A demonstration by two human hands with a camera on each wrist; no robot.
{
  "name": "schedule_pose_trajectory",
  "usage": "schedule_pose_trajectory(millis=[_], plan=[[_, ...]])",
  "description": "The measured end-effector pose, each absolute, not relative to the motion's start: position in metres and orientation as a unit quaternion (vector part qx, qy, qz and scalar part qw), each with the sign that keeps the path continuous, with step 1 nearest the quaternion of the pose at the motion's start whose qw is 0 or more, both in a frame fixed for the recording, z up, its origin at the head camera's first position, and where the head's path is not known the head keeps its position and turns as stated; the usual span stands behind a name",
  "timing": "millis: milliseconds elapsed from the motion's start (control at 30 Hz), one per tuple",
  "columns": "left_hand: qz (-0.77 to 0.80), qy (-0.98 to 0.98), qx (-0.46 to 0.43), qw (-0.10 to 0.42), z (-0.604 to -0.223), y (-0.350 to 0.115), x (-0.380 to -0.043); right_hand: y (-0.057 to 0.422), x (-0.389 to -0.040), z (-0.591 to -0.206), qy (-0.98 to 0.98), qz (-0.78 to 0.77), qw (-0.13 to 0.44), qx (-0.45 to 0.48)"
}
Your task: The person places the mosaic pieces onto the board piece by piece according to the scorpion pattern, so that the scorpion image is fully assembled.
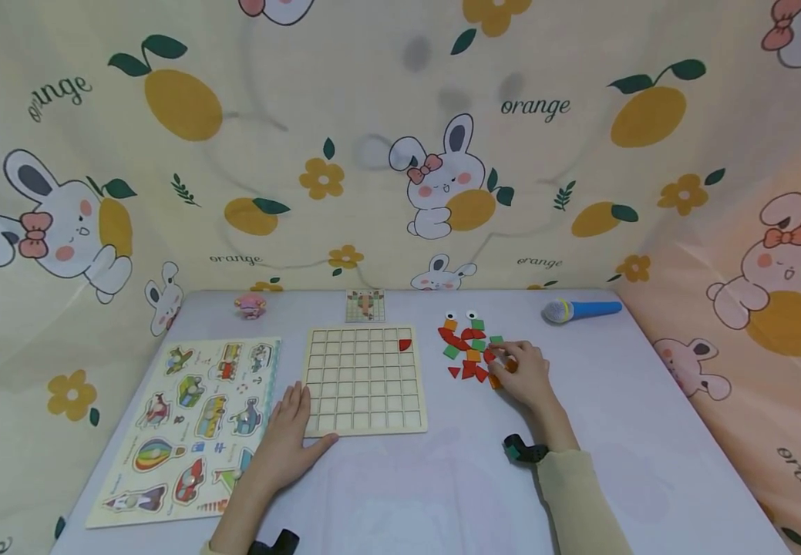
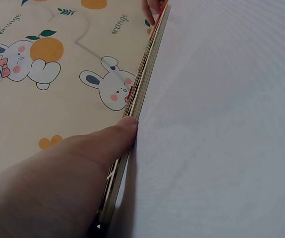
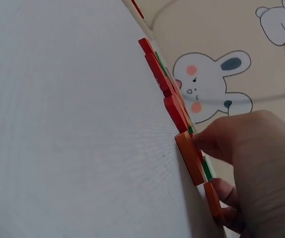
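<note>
A wooden grid board (image 1: 365, 433) lies mid-table, with a red quarter-circle piece (image 1: 405, 345) in a cell near its upper right. My left hand (image 1: 292, 439) rests at the board's lower left corner, fingers extended along its left side, thumb by the front edge. In the left wrist view the thumb (image 2: 117, 139) presses the board's edge. My right hand (image 1: 525, 374) reaches down with bent fingers at the right side of a pile of red, green and orange pieces (image 1: 468, 368). Its thumb touches an orange block (image 3: 189, 158), and other fingertips meet a second orange block (image 3: 212, 202); I cannot tell whether it grips either.
A vehicle puzzle board (image 1: 199, 416) lies left of the grid board, partly under my left forearm. Behind the grid stands a small pattern card (image 1: 365, 306). A pink figurine (image 1: 250, 306) sits back left, a blue toy microphone (image 1: 583, 310) back right. Two googly-eye pieces (image 1: 472, 315) top the pile.
</note>
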State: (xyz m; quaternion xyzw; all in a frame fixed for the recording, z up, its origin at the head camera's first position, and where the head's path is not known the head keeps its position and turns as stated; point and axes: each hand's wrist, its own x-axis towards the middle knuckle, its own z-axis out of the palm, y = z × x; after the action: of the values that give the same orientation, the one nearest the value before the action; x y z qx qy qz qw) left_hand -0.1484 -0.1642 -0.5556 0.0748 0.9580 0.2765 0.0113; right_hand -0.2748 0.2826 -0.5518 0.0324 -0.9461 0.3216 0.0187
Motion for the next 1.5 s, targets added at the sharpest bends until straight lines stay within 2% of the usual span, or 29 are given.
schedule_pose_trajectory(millis=[300,567,833,1033,1233,1500], plan=[[0.279,0.957,0.076,-0.001,-0.556,-0.164,-0.148,0.28,-0.279,-0.552,-0.946,0.32,0.031,0.042],[0.277,0.958,0.077,-0.01,-0.554,-0.163,-0.148,0.28,-0.28,-0.549,-0.943,0.328,0.018,0.044],[0.274,0.959,0.07,0.016,-0.555,-0.163,-0.149,0.274,-0.278,-0.541,-0.929,0.364,0.045,0.04],[0.272,0.96,0.066,0.021,-0.556,-0.163,-0.151,0.242,-0.282,-0.525,-0.916,0.395,0.052,0.049],[0.272,0.96,0.067,0.023,-0.554,-0.164,-0.15,0.188,-0.293,-0.517,-0.91,0.407,0.055,0.06],[0.272,0.96,0.068,0.023,-0.554,-0.164,-0.149,0.127,-0.311,-0.53,-0.902,0.421,0.023,0.089]])
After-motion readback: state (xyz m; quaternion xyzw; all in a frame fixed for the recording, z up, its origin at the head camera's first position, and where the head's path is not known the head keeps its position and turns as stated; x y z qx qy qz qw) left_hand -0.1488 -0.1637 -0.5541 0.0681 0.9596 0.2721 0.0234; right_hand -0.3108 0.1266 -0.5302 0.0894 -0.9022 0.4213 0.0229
